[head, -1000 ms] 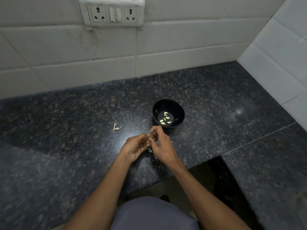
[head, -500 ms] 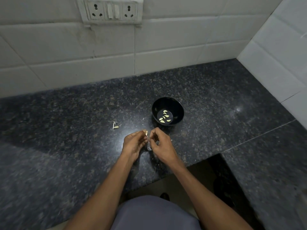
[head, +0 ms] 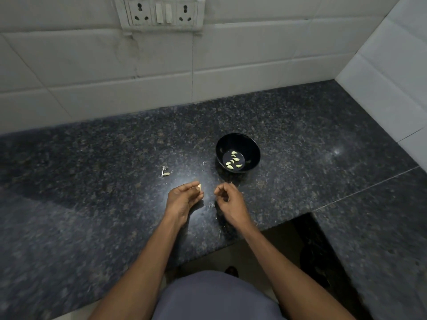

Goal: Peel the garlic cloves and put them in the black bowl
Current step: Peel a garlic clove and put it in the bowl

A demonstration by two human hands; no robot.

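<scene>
Dark speckled granite counter (head: pixel 92 204) fills the frame under white tiles, where we see a socket panel (head: pixel 159 13) at the top. Our left hand (head: pixel 182 199) pinches a pale garlic clove (head: pixel 199 187) at its fingertips; our right hand (head: pixel 230 202), just beside it, curls its fingers (whether on peel, we cannot tell). Right of centre, the black bowl (head: pixel 251 146) holds peeled cloves (head: pixel 233 160). Garlic scraps (head: pixel 164 173) lie left of it.

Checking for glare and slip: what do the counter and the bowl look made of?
Counter: looks like polished granite, dark with pale speckles, with bright light reflections and a seam line at right.
Bowl: glossy black, smooth; ceramic or plastic, cannot tell. The cloves mirror faintly on its wall.
</scene>
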